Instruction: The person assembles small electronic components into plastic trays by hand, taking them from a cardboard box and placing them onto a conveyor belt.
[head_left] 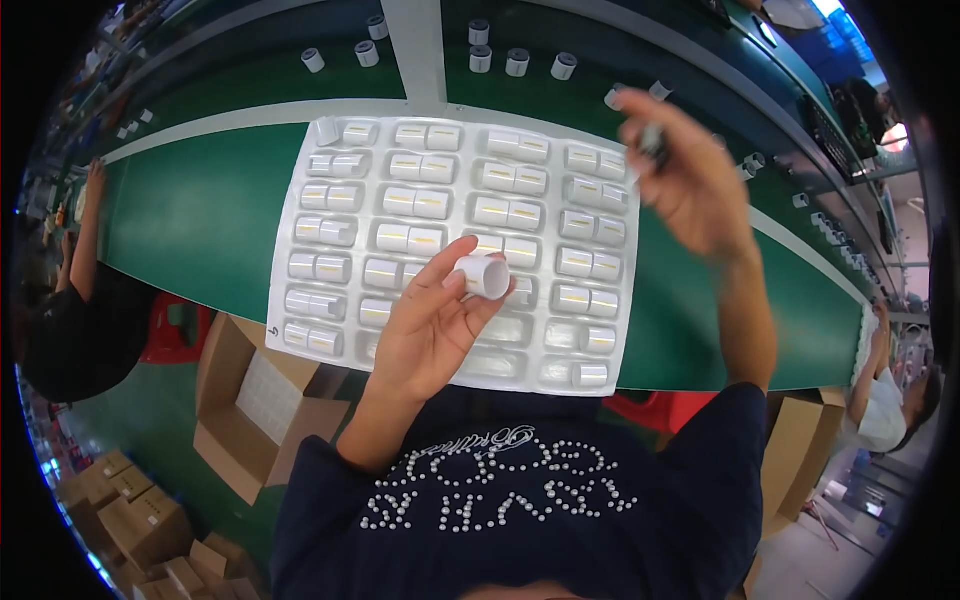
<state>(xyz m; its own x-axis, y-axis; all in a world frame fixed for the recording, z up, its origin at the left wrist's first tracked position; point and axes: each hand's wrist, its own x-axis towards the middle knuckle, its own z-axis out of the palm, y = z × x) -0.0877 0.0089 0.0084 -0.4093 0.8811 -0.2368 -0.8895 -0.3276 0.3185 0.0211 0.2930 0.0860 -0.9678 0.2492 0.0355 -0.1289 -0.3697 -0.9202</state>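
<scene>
A long green table (pixel 195 215) runs across the view, with a darker green shelf (pixel 290 85) behind it. At the lower edge is the person's dark shirt (pixel 690 490), studded with pale beads. A white tray (pixel 492 364) lies on the table in front of the person. Its compartments hold white tubes, mostly lying in pairs, many with a yellow stripe; two compartments near the person's side are bare, and the two nearest on the right each hold one tube. An open carton (pixel 222 455) stands on the left, below the table.

The right hand (pixel 690 180), blurred, is raised over the tray's far right corner. Its thumb and fingers close on a dark piece (pixel 653 142), too blurred to identify. The left hand (pixel 425 325) is above the middle of the tray, palm up, thumb and fingers pinching one tube (pixel 480 275), its open end facing right. Small dark-topped cylinders (pixel 517 63) stand on the shelf.
</scene>
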